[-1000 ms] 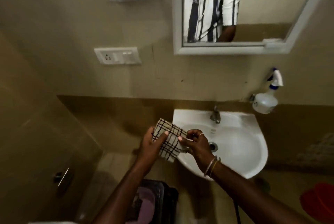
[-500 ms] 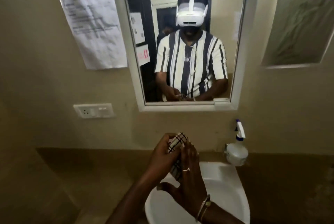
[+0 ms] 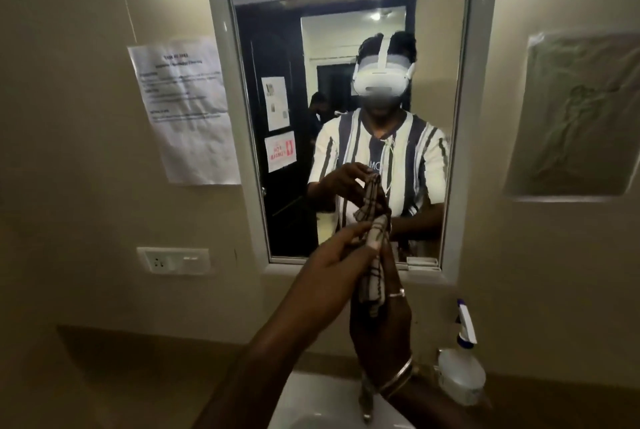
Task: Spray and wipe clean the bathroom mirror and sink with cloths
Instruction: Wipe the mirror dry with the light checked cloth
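A white-framed mirror [image 3: 346,47] hangs on the beige wall straight ahead. Between my two hands is a checked cloth [image 3: 374,272], folded and upright, raised in front of the mirror's lower edge. My left hand [image 3: 332,265] pinches its top from the left. My right hand [image 3: 384,331] lies flat against its right side, with a ring and bangles. The white sink [image 3: 304,401] shows at the bottom edge, its tap [image 3: 365,401] partly hidden by my right wrist. A clear spray bottle [image 3: 459,373] with a white and blue nozzle stands at the sink's right.
A printed paper sheet [image 3: 187,109] is taped to the wall left of the mirror. A white socket and switch plate [image 3: 173,260] sits below it. A recessed niche [image 3: 575,116] lies right of the mirror. The mirror reflects a person and a dark doorway.
The view has tilted up from the sink to the mirror. Both hands have lifted the cloth from over the basin to the mirror's lower edge, folding it narrower.
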Tool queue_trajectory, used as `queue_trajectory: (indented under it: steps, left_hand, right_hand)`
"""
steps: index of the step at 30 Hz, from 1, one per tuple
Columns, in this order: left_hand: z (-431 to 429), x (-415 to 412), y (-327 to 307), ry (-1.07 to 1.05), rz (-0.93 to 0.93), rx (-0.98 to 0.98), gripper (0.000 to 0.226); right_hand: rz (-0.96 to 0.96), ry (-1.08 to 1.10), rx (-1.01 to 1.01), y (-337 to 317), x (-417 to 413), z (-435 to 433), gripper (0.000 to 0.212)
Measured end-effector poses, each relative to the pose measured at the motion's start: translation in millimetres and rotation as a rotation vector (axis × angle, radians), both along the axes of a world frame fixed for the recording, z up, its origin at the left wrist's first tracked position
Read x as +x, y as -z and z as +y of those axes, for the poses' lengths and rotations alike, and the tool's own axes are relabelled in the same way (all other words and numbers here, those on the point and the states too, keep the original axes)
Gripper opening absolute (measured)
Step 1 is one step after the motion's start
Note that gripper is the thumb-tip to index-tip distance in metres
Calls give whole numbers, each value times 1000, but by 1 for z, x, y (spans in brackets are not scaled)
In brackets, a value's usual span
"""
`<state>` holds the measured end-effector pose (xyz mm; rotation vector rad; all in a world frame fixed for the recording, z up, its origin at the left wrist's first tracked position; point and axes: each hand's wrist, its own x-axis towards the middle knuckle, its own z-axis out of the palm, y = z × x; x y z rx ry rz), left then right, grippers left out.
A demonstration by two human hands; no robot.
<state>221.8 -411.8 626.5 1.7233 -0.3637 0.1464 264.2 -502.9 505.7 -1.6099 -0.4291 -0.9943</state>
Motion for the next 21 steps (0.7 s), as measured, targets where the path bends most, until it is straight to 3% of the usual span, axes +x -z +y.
queue_trajectory:
  steps: [7,12,17,21]
  left_hand:
    - [36,12,-57,70,-246,-229,30]
    - [70,27,-75,-73,-372,-218,30]
    - [103,49,-91,-260,-520,-147,34]
    - [117,72,-110,-404,-698,-24,42]
  right_hand:
    - [-208,-70,116,-98,39,22,49]
    - [-374,106,243,-158,48,39,48]
    - [-560,123,21,-218,72,48,67]
    - [-777,446,-300,-276,96,62,65]
